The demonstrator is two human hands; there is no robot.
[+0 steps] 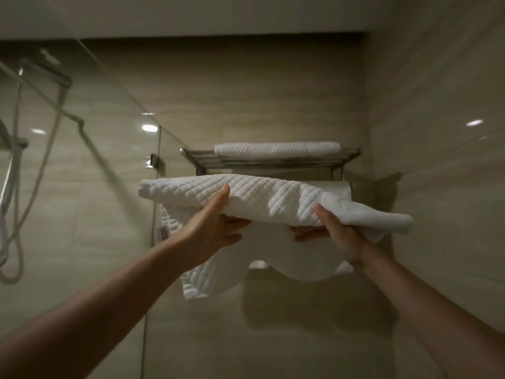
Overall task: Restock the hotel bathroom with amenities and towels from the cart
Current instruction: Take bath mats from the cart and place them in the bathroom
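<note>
Curls fingers (237,223) of left hand (210,231) beneath a folded white diamond-quilted towel (262,199), thumb pressed on top. Pinches the same towel likewise with right hand (338,233), fingers underneath, thumb above. Holds it raised with both arms outstretched, right end drooping, just below a wall-mounted chrome bar rack (273,162). Faces a second folded white towel (276,149) lying on that rack and a hanging white towel (199,277) draped beneath.

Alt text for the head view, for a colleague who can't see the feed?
The left hand and right hand hold a folded white towel up in front of a wall-mounted metal rack, gripping its near edge, thumbs on top. A second towel already lies on the rack's top shelf; a glass shower screen stands to the left.
</note>
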